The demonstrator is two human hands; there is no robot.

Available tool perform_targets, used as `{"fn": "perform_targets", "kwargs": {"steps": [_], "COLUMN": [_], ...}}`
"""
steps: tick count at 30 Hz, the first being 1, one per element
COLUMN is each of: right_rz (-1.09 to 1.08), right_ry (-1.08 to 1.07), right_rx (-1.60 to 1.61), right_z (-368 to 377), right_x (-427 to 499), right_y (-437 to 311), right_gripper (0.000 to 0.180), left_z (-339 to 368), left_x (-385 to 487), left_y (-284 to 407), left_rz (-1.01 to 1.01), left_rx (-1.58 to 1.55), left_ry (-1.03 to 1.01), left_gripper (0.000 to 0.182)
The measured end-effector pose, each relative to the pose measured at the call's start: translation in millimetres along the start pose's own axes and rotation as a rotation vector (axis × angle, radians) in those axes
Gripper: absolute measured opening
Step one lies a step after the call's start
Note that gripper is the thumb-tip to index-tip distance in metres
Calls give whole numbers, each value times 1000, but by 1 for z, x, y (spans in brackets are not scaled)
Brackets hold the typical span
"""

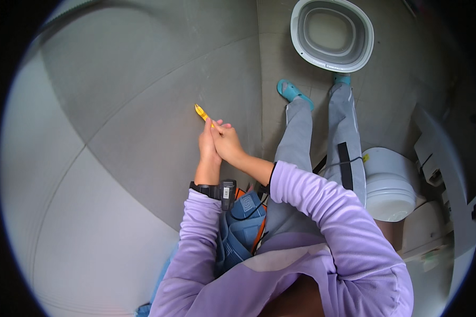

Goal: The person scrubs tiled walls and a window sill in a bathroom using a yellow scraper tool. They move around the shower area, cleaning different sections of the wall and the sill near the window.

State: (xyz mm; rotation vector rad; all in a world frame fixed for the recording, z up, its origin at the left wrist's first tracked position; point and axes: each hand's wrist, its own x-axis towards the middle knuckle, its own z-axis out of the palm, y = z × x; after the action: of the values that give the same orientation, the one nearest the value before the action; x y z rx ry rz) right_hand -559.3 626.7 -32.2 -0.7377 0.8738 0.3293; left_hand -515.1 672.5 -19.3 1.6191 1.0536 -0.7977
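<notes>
Both my hands are together in front of a grey tiled wall, left of my legs. A yellow tool (200, 112), too small to name exactly, sticks out from between them with its forked tip pointing up and left. My left hand (208, 144) lies along its lower end, the thumb up against it. Closed over the same end is my right hand (225, 142), pressed against my left palm. The tool's lower end is hidden by the fingers, so how each hand grips it shows only in part.
A grey-and-white plastic basin (296, 37) stands on the tiled floor beyond my feet, which wear turquoise slippers (290, 92). Right of my legs is a white rounded container (389, 186). Blue fabric (244, 237) with an orange edge hangs beside my lap. A black cable crosses my leg.
</notes>
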Motion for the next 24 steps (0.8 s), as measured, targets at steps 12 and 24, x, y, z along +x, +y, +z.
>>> {"fn": "perform_targets", "kwargs": {"steps": [12, 24], "right_rz": [-263, -325], "right_ry": [-83, -165], "right_rx": [-55, -26], "right_z": [-78, -68], "right_x": [128, 104], "right_y": [-51, -42], "right_gripper": [30, 33], "left_z": [104, 94], "left_x": [103, 65], "left_y": [21, 23], "left_rz": [223, 275], "left_rx": [-172, -131], "left_ry": [-171, -101], "left_gripper": [44, 53]}}
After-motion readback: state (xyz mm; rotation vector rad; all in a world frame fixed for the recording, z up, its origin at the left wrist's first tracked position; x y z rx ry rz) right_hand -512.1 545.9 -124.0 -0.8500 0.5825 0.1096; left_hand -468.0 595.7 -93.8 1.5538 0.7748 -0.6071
